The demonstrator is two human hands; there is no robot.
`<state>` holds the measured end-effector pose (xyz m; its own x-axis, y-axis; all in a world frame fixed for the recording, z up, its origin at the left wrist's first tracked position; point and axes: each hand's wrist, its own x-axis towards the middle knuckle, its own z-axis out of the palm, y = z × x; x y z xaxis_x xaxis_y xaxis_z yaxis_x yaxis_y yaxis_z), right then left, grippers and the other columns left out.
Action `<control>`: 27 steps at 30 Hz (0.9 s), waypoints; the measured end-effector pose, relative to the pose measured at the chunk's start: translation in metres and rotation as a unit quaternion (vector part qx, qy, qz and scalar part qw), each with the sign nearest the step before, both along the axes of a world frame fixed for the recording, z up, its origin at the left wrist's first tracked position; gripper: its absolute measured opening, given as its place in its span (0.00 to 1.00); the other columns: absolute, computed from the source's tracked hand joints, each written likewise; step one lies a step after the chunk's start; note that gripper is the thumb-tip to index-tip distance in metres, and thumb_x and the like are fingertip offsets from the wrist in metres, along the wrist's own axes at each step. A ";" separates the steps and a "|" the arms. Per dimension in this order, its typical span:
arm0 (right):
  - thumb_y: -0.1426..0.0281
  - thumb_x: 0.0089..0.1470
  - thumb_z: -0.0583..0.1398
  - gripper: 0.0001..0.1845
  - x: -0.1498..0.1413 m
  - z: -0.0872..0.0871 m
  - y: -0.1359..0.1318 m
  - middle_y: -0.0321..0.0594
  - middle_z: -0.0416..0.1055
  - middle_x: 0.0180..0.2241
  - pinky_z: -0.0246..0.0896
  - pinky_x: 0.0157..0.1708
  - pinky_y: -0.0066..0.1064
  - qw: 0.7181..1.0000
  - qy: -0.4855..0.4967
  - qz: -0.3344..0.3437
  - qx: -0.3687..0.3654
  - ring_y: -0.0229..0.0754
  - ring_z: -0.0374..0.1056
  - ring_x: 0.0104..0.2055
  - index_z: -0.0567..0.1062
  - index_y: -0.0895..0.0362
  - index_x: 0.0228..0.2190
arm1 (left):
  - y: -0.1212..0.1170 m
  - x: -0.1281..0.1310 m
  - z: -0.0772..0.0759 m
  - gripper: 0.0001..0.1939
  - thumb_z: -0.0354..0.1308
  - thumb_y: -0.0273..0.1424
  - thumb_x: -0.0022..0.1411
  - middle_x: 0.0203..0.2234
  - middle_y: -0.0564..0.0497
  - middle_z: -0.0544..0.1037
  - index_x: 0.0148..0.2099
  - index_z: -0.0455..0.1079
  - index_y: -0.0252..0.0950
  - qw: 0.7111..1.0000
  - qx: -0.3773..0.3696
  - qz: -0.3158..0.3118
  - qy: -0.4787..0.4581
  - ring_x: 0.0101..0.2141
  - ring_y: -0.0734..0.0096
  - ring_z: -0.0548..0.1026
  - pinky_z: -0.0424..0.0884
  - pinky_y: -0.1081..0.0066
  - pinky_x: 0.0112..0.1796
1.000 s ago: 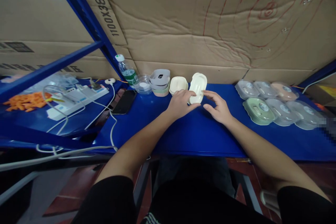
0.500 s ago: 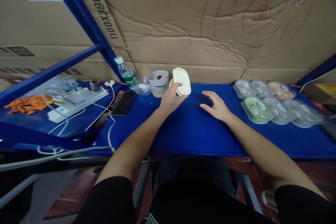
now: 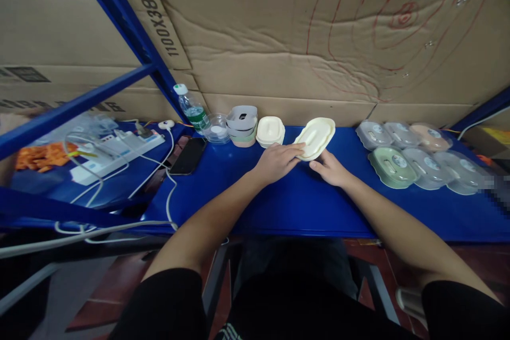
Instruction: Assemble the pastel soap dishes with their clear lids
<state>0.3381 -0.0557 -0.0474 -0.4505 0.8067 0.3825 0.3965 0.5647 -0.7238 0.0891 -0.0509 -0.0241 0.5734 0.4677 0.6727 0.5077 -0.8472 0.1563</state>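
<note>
A cream plastic dish (image 3: 316,135) with a wavy rim and a raised oval middle is held tilted above the blue table. My left hand (image 3: 279,161) grips its lower left edge, fingers over the rim. At its lower right edge is my right hand (image 3: 331,169), closed on the rim with the thumb in front; its fingers are partly hidden behind the dish. Left of it stands a stack of cream dishes (image 3: 271,130), beside a stack of grey, green and peach shells (image 3: 242,126).
Clear-covered cases (image 3: 392,167) in grey, green and peach sit in two rows at the right. At the left are a water bottle (image 3: 193,111), round clear tubs (image 3: 218,130), a phone (image 3: 188,156), a power strip (image 3: 115,156), cables, orange pieces (image 3: 45,156) and another person's blurred hand (image 3: 10,123).
My left hand has moved right with the cream dish, away from the stack, which now shows. My right hand has come in from its open pose and taken the dish's edge. Another person's hand appears far left.
</note>
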 end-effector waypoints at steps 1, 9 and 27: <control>0.35 0.62 0.55 0.49 0.000 0.000 0.000 0.52 0.74 0.63 0.68 0.63 0.64 1.000 -0.011 0.000 -0.004 0.64 0.73 0.62 0.61 0.50 0.72 | 0.002 -0.002 0.000 0.11 0.55 0.33 0.78 0.53 0.45 0.84 0.52 0.78 0.38 1.000 0.022 0.004 -0.010 0.49 0.63 0.84 0.78 0.63 0.44; 0.42 0.62 0.62 0.54 0.002 0.000 0.002 0.56 0.68 0.68 0.68 0.63 0.64 0.998 -0.067 0.005 -0.021 0.63 0.73 0.63 0.48 0.48 0.77 | 0.025 -0.027 -0.003 0.13 0.54 0.35 0.78 0.44 0.46 0.82 0.52 0.81 0.41 0.992 0.036 0.123 -0.001 0.41 0.68 0.81 0.77 0.71 0.37; 0.48 0.62 0.65 0.53 0.004 0.000 -0.001 0.57 0.69 0.67 0.72 0.59 0.63 0.992 -0.129 0.008 -0.002 0.61 0.73 0.63 0.48 0.49 0.77 | 0.043 -0.048 -0.004 0.14 0.56 0.30 0.72 0.50 0.42 0.80 0.54 0.81 0.40 0.947 -0.126 0.290 0.049 0.43 0.54 0.81 0.76 0.60 0.38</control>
